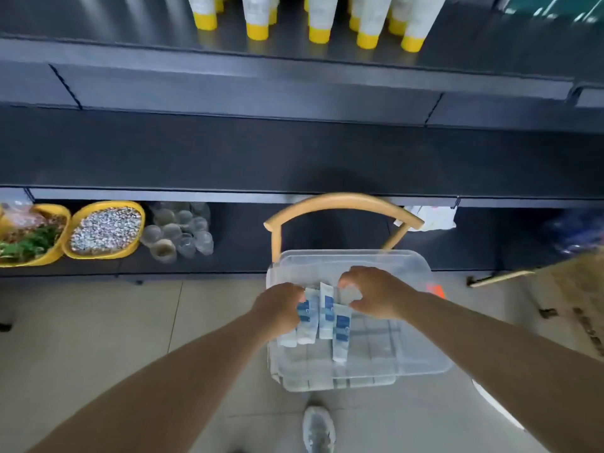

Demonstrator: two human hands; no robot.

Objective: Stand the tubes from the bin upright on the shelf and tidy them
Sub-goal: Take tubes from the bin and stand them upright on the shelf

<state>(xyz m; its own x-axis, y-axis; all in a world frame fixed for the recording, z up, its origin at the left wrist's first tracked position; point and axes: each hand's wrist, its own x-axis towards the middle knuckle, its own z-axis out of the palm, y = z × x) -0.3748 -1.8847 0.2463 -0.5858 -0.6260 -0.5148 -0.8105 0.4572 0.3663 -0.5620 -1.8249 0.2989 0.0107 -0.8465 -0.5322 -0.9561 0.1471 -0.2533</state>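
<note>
A clear plastic bin (415, 266) sits on a chair in front of me. Over it I hold several small white tubes with blue labels (327, 313), caps pointing down toward me. My left hand (279, 307) grips two of the tubes at their flat ends. My right hand (372, 294) has its fingers curled round the tops of the other tubes. More pale tubes lie flat in the bottom of the bin (369, 351). The dark shelf (294, 152) in front stands bare at mid height.
White tubes with yellow caps (318, 24) stand on the upper shelf. On the lowest shelf are two yellow trays (104, 228) and clear jars (179, 230). The chair's wooden back (340, 204) arcs behind the bin. A cardboard box (575, 302) lies right; my shoe (318, 426) below.
</note>
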